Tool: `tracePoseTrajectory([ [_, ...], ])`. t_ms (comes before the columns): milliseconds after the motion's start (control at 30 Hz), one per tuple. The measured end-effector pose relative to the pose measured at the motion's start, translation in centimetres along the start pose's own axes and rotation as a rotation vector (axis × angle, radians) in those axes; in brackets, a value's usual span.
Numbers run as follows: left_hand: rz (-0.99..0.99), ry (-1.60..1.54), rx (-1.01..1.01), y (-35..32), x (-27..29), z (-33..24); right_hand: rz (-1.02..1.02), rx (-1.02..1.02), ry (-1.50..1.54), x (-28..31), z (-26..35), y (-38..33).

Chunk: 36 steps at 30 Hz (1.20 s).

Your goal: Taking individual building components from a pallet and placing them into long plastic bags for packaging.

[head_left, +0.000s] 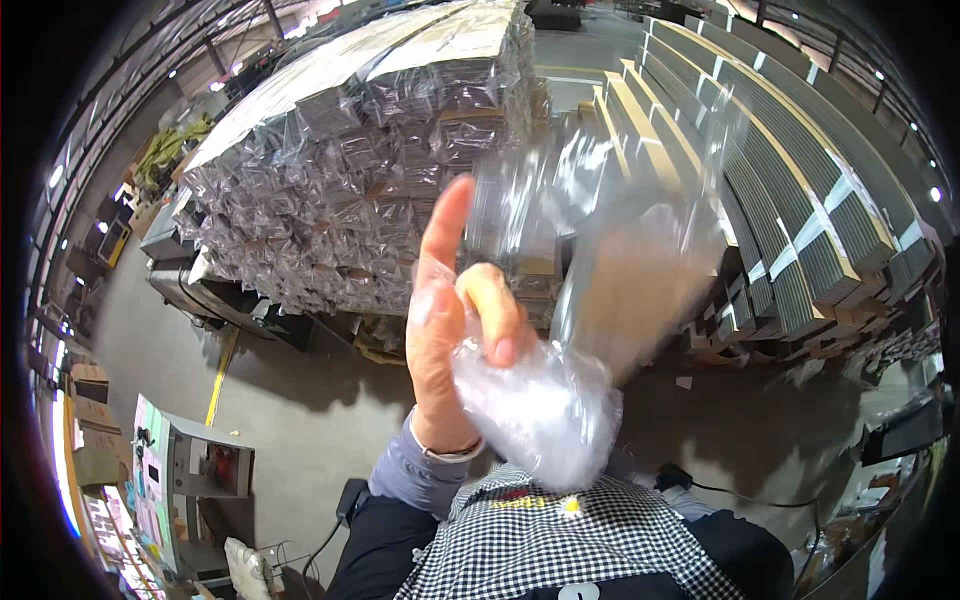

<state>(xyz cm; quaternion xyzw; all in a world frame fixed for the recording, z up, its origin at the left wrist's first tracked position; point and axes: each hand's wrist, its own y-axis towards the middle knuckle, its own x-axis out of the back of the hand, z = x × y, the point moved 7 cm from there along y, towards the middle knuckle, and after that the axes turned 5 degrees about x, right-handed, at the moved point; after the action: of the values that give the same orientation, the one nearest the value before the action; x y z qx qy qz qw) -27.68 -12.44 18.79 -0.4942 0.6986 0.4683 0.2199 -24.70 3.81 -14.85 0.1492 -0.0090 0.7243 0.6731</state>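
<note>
Left hand [440, 350] was nearer: fingers [492, 305] curled on clear film [540, 415], index up; film lay right, trailing upper right. Right hand unseen.

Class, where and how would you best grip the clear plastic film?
Take the film by its bunched lower part, probably from the left, beside the left hand: the crumpled bulk should give more to grip than the thin, blurred spread above.

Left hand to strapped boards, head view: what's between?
Clear film, bunched against the left hand and spread up toward the strapped boards, blurred, in the head view.
</note>
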Motion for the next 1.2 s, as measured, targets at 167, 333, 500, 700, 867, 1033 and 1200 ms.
tracePoseTrajectory([
  [167, -0.093, 0.573, 0.292, -3.9, 8.1, 0.1, -0.334, 0.07, 0.114, 9.8, 5.7, 15.0],
  [333, -0.066, 0.684, 0.756, -9.3, 13.8, 3.8, -0.462, 0.302, 0.056, 17.5, 10.7, 37.8],
  [500, -0.171, 0.673, 0.737, -8.1, 17.6, 6.7, -0.303, 0.203, 0.01, 15.9, 7.2, 54.6],
  [700, -0.57, 0.541, 0.809, -8.2, 29.2, 14.7, -0.135, -0.039, 0.115, 11.5, -1.9, 60.6],
  [867, -0.695, 0.554, 0.626, -9.0, 40.3, 25.5, -0.068, -0.059, 0.183, 10.5, -5.7, 62.0],
  [1033, -0.82, 0.333, 0.282, -6.8, 47.1, 32.3, -0.044, -0.067, 0.264, 9.5, -5.3, 60.7],
  [1200, -0.736, 0.377, 0.307, -5.3, 47.5, 33.7, -0.035, -0.081, 0.46, 6.5, -4.0, 60.6],
])
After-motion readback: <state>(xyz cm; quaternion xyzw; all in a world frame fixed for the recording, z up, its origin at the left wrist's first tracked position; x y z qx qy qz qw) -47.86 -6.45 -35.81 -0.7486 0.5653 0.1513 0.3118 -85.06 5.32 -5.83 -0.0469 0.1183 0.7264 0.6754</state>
